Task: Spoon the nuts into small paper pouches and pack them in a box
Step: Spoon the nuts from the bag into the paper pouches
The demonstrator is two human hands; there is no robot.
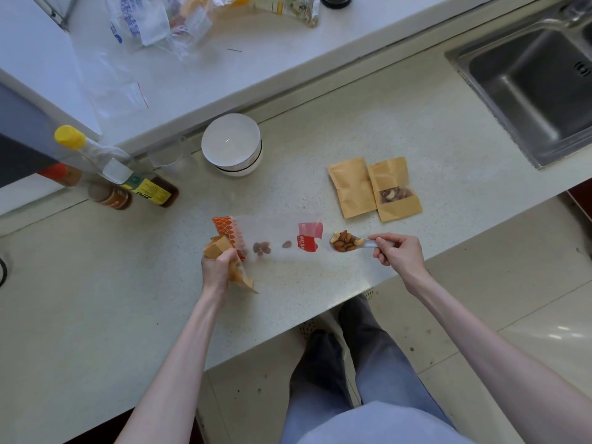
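Note:
My right hand (398, 251) pinches the handle of a spoon (368, 243) heaped with mixed nuts (345, 241), held just right of a clear nut bag (272, 238) with red and orange print that lies on the counter. A few nuts (262, 248) remain inside that bag. My left hand (217, 267) grips a brown paper pouch (238, 277) at the bag's left end. Two more brown pouches lie farther back: one plain (350, 187), one with a window showing nuts (395, 190). No box is in view.
Stacked white bowls (232, 145) stand behind the bag. Sauce bottles (128, 184) crowd the left of the counter (320, 283). A steel sink (538, 88) is at the right. Plastic bags (153, 24) lie on the raised ledge behind. The counter's front edge runs below my hands.

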